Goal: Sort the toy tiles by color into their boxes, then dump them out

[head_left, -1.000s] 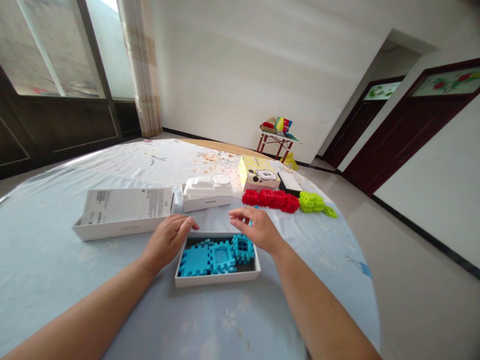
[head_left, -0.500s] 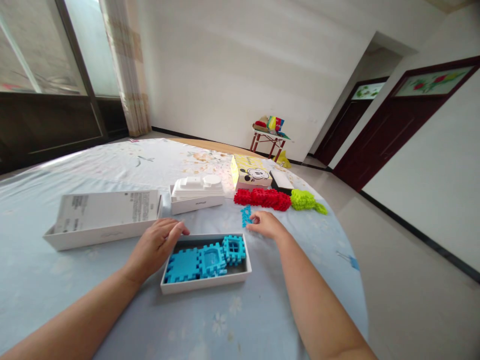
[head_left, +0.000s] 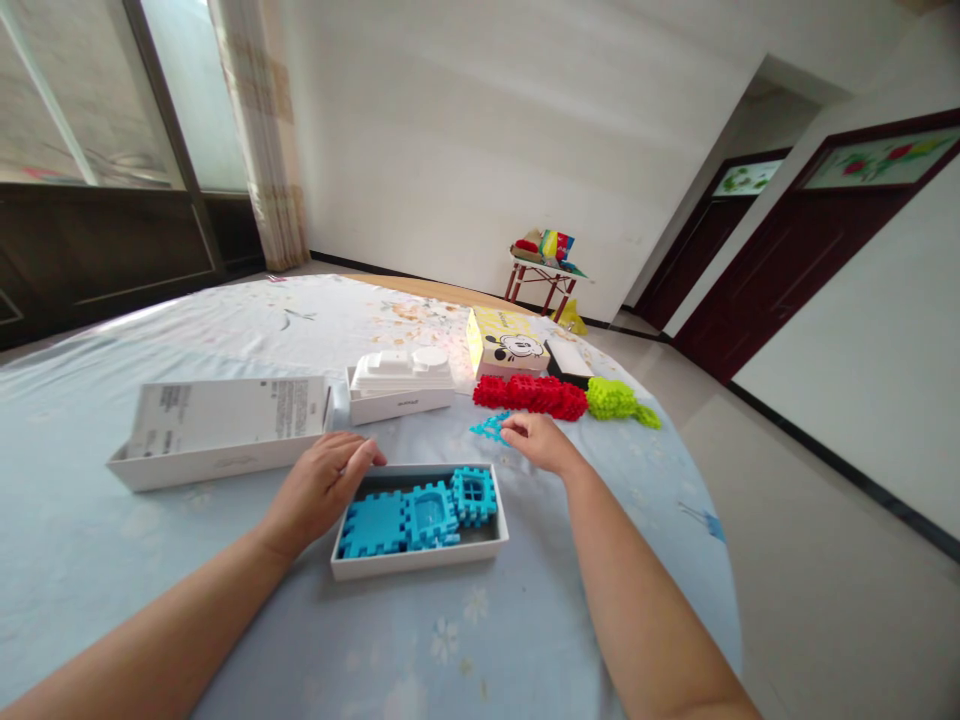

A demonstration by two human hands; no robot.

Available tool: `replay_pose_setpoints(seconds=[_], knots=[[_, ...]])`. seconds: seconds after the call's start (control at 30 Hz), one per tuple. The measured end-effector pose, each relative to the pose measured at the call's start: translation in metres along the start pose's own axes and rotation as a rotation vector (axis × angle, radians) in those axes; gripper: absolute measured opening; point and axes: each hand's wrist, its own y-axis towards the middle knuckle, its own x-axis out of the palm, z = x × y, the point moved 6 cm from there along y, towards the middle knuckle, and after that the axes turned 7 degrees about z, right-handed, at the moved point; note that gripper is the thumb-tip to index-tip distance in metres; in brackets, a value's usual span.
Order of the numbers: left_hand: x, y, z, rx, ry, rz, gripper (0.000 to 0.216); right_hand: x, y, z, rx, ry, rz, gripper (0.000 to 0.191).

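Curving away to the right of all fingers, the desk [head_left: 525, 620] leaves room before its edge. A white box tray [head_left: 420, 560] of blue interlocking tiles [head_left: 375, 523] sits nearer the body, with the left hand [head_left: 322, 480] at its far-left corner; whether those bent fingers grip it, I cannot tell. Red blocks [head_left: 531, 396] lie just beyond the right hand [head_left: 540, 443], whose fingers seem clamped on a blue lattice piece [head_left: 490, 428], its long axis running leftward from them.

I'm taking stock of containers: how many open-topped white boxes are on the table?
3. The near box, by the left hand, holds blue pieces; the middle box beyond it holds white items; the leftmost box holds a printed panel. Others could be hidden.
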Motion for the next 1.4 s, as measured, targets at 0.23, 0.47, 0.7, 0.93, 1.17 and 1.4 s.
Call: replay_pose_setpoints(seconds=[0.23,0.47,0.7,0.93,1.17,1.4], knots=[[0.001,-0.001,0.000,-0.010,0.001,0.000,0.041,-0.010,-0.005,-0.052,-0.158,0.194,0.104,0.021],[0.001,0.000,0.000,-0.031,0.013,-0.006,0.041,0.017,-0.024,-0.126,-0.356,0.325,-0.085,0.019],[-0.001,0.001,-0.002,-0.044,0.023,0.016,0.043,0.013,-0.013,-0.101,-0.263,0.278,-0.016,0.023],[0.002,0.001,-0.003,-0.041,0.007,0.007,0.042,-0.007,0.005,0.001,0.063,0.003,0.312,0.021],[0.005,-0.001,-0.006,-0.045,0.013,-0.015,0.041,0.016,0.004,0.028,0.094,-0.251,0.219,0.036],[0.008,-0.002,-0.007,-0.051,0.007,-0.019,0.041,0.013,0.005,0.020,0.064,-0.221,0.118,0.025]])
